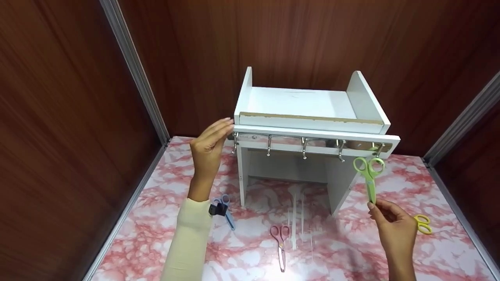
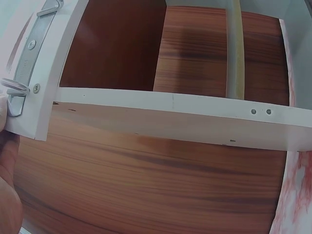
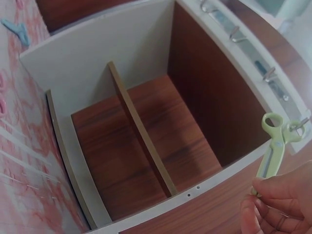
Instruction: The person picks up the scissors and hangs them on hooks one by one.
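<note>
Between thumb and fingers, my right hand pinches green scissors by the blade end, handle loops up. One loop overlaps the rightmost metal hook of the hook rail in the right wrist view. My left hand touches the rail's left end with its fingers, beside the leftmost hook. The rail runs along the front of a white shelf unit standing on the table.
Pink scissors lie on the marbled table in front of the shelf. Blue scissors are beside the left forearm, and yellow scissors lie beyond the right hand. Brown wood panels enclose the table.
</note>
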A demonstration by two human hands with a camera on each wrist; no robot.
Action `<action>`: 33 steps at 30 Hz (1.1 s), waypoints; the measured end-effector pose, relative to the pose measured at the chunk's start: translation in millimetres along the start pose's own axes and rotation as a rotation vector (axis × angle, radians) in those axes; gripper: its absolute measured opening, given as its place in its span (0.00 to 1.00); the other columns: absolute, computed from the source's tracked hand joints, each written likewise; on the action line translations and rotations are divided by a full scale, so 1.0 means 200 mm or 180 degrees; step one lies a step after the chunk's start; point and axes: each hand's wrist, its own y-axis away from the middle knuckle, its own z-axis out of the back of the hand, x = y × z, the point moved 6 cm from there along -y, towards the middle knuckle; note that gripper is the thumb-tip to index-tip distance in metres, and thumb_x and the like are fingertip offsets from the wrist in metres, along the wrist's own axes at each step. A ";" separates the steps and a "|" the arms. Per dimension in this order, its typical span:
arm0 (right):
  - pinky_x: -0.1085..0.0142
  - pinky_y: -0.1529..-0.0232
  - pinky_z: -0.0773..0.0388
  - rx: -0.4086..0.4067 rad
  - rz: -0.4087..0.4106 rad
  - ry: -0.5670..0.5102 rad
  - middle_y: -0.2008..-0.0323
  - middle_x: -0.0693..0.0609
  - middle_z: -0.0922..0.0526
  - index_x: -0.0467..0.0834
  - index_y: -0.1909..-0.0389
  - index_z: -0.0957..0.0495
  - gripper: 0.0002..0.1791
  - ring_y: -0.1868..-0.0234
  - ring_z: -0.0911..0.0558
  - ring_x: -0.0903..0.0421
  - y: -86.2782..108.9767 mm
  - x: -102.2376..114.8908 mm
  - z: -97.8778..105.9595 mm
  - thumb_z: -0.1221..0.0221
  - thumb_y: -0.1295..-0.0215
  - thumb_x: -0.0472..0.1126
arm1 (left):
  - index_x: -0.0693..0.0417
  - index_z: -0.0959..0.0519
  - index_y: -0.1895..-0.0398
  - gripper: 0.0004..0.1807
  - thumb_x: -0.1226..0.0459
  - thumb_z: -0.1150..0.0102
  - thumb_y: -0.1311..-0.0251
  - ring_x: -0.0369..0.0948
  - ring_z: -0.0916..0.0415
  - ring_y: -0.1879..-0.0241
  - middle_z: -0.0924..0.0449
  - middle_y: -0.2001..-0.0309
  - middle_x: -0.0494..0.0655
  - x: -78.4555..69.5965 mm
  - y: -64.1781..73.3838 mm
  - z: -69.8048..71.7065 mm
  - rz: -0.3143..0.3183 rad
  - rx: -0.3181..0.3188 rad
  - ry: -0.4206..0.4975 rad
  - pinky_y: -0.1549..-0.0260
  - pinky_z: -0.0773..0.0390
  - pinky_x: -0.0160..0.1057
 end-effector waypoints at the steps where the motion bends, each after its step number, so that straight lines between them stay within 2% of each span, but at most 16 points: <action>1: 0.77 0.74 0.20 -0.0009 -0.0019 0.0002 0.74 0.51 0.15 0.32 0.62 0.17 0.10 0.76 0.18 0.63 -0.01 -0.02 0.00 0.34 0.44 0.33 | 0.59 0.14 0.62 0.11 0.76 0.37 0.48 0.47 0.20 0.53 0.16 0.57 0.51 0.00 0.00 0.00 0.0003 0.0006 0.0002 0.51 0.21 0.43; 6: 0.77 0.73 0.20 -0.0024 -0.0084 0.0026 0.73 0.52 0.15 0.35 0.60 0.17 0.12 0.75 0.18 0.64 -0.06 -0.14 -0.01 0.33 0.45 0.36 | 0.60 0.14 0.61 0.11 0.76 0.37 0.47 0.47 0.20 0.53 0.16 0.57 0.51 0.00 0.00 0.00 0.0008 -0.0003 0.0000 0.51 0.21 0.43; 10: 0.77 0.73 0.20 -0.0027 -0.0095 -0.0021 0.72 0.51 0.15 0.35 0.60 0.17 0.13 0.74 0.18 0.63 -0.06 -0.14 0.00 0.33 0.45 0.36 | 0.60 0.14 0.61 0.11 0.76 0.37 0.48 0.47 0.20 0.53 0.16 0.57 0.51 0.00 0.00 0.00 0.0009 -0.0023 0.0010 0.52 0.20 0.43; 13: 0.77 0.74 0.20 -0.0024 -0.0085 -0.0038 0.73 0.52 0.15 0.34 0.61 0.17 0.12 0.75 0.18 0.63 -0.06 -0.13 0.00 0.33 0.45 0.35 | 0.60 0.14 0.61 0.11 0.75 0.37 0.48 0.47 0.20 0.53 0.16 0.57 0.51 0.00 0.00 0.00 0.0018 -0.0011 0.0020 0.52 0.21 0.43; 21: 0.77 0.74 0.20 0.0024 0.0026 -0.0081 0.75 0.54 0.15 0.30 0.62 0.18 0.11 0.76 0.18 0.62 -0.01 0.01 -0.01 0.34 0.45 0.30 | 0.59 0.14 0.61 0.11 0.75 0.37 0.47 0.47 0.20 0.53 0.16 0.57 0.50 0.01 0.00 0.00 0.0008 0.0029 0.0014 0.51 0.21 0.43; 25: 0.78 0.75 0.21 0.0057 -0.0037 -0.0089 0.75 0.52 0.15 0.29 0.61 0.19 0.11 0.77 0.18 0.63 -0.01 0.01 -0.03 0.34 0.45 0.31 | 0.59 0.15 0.61 0.11 0.75 0.37 0.47 0.47 0.20 0.53 0.16 0.57 0.51 0.01 0.00 0.00 -0.0005 0.0024 0.0029 0.51 0.21 0.43; 29: 0.77 0.75 0.20 0.0091 0.0013 -0.0071 0.73 0.47 0.15 0.31 0.62 0.18 0.10 0.77 0.18 0.62 -0.02 0.02 -0.04 0.34 0.45 0.31 | 0.60 0.15 0.61 0.10 0.75 0.37 0.47 0.48 0.20 0.53 0.16 0.57 0.51 0.01 0.01 0.00 -0.0001 0.0016 0.0040 0.52 0.21 0.43; 33: 0.77 0.74 0.20 0.0116 0.0048 -0.0036 0.72 0.47 0.15 0.31 0.62 0.18 0.10 0.77 0.18 0.62 -0.02 0.02 -0.04 0.34 0.45 0.32 | 0.60 0.14 0.62 0.10 0.75 0.37 0.47 0.47 0.20 0.53 0.16 0.57 0.50 0.01 0.01 0.00 0.0000 0.0022 0.0037 0.52 0.21 0.43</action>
